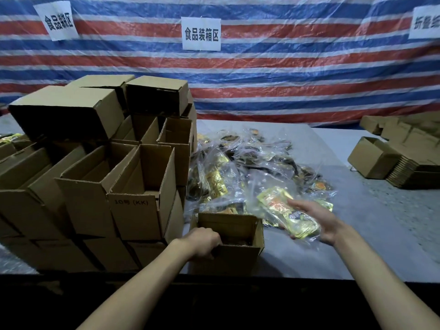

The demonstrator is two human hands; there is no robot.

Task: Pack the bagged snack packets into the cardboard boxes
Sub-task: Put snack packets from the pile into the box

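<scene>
Left hand [205,241] is clamped on the open box [234,259], fingers curled over its near-left rim and dipping inside. The box sits upright, flaps up, plain brown corrugated card; something dark lies low inside, too dim to tell what. Just right of the box, the right hand [319,222] has hold of a bagged snack packet [281,210], thumb laid across the top and fingertips showing underneath, the packet held above the table beside the box's right wall and not over the opening. The packet is shiny gold and yellow with an orange patch, wrapped in loose, crinkled clear plastic that catches the light. Behind the box spreads a heap of bagged packets [238,167], glossy film over gold and dark wrappers, all tumbled together. Left of the box rises a stack of cardboard boxes [133,186], many with flaps standing open, one printed "10号 (KK)". Far right of the box, flattened cartons [414,172] lie in a neat pile. It all rests on a grey, matte table [357,234], and beyond the box hangs a red, white and blue striped tarpaulin [297,75].
</scene>
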